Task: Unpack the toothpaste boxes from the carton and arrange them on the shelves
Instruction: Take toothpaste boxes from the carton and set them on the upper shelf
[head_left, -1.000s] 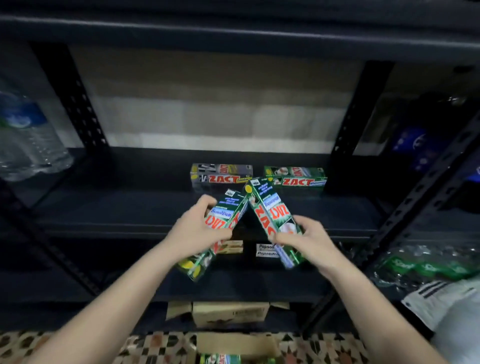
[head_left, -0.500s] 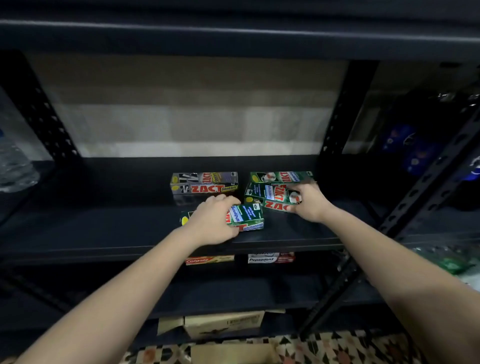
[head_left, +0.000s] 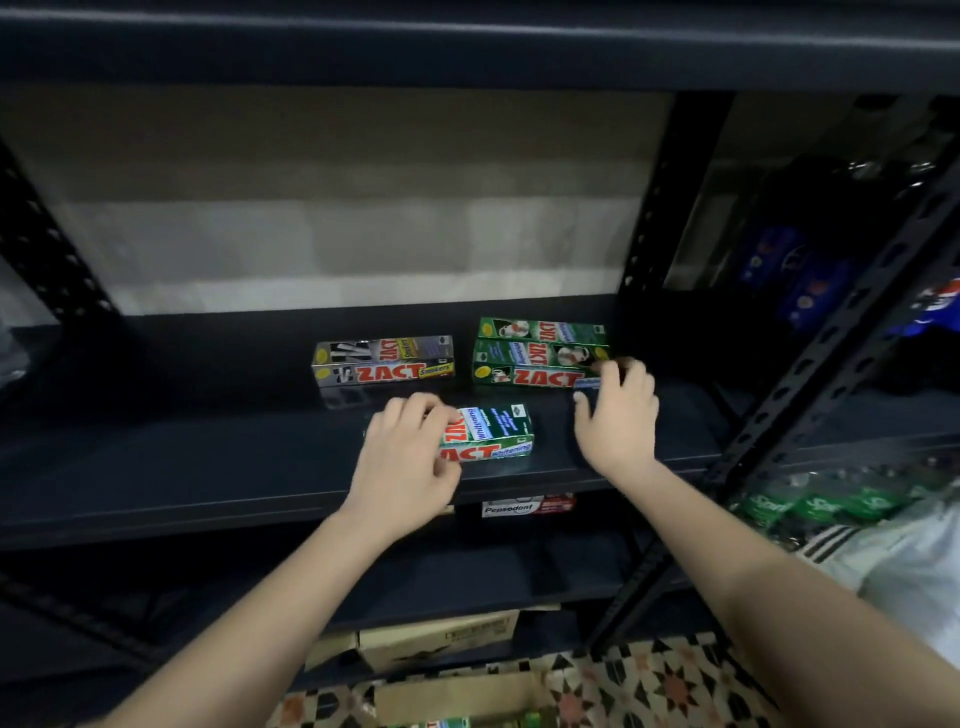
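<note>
Green toothpaste box (head_left: 488, 434) now lies flat near front edge of middle shelf (head_left: 208, 467); half a sec ago it was a bit lower and more under the left hand. Left hand (head_left: 405, 457) covers its left end, fingers curled over top. Right hand (head_left: 615, 415) has set its box down: green stack (head_left: 540, 353) at back right now shows 2 boxes, fingertips touching its right end, fingers relaxed. Grey box (head_left: 384, 361) sits just left of stack. Judgement: 2 more placed, front one needs aligning. Carton (head_left: 467, 704) on floor, approx. open, green packs visible inside. Shelf below holds a Pepsodent box (head_left: 527, 505).

left hand (head_left: 408, 457) gripping green box (head_left: 491, 434), shelf (head_left: 208, 467)
</note>
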